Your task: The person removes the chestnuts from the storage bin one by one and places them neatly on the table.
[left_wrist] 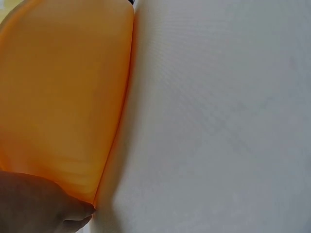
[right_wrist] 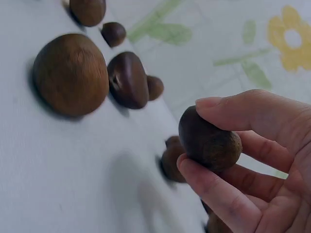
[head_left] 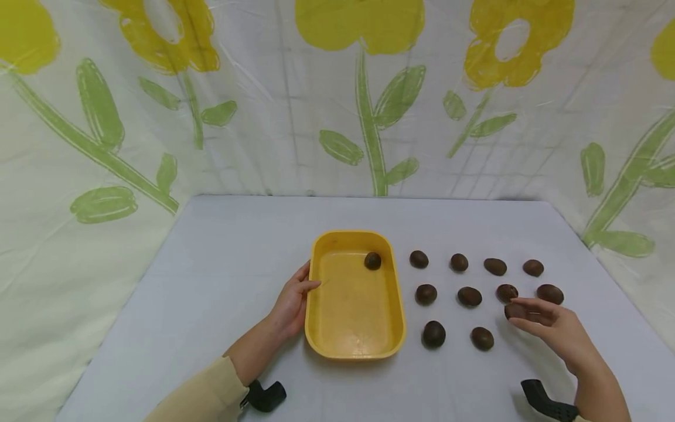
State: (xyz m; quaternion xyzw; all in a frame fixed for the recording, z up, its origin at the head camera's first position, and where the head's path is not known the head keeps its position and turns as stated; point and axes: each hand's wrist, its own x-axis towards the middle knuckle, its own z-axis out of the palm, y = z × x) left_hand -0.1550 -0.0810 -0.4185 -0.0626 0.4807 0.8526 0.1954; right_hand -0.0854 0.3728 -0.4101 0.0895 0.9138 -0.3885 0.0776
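Note:
A yellow tray (head_left: 354,354) with rounded corners lies near the middle of the table, one chestnut (head_left: 372,261) in its upper right part. My left hand (head_left: 292,305) grips the tray's left side, thumb over the rim and the other fingers mostly hidden outside it. In the left wrist view the tray's outer wall (left_wrist: 68,97) fills the left part. Over on the right, my right hand (head_left: 561,328) pinches a brown chestnut (right_wrist: 206,138) between thumb and fingertips. In the head view this chestnut is held just below another chestnut (head_left: 507,292).
Several more chestnuts (head_left: 469,297) lie in loose rows on the white table (head_left: 221,252) right of the tray. Behind the table hangs a curtain (head_left: 253,117) printed with yellow flowers. A black strap piece (head_left: 545,401) sits at my right wrist, another (head_left: 267,397) at the left.

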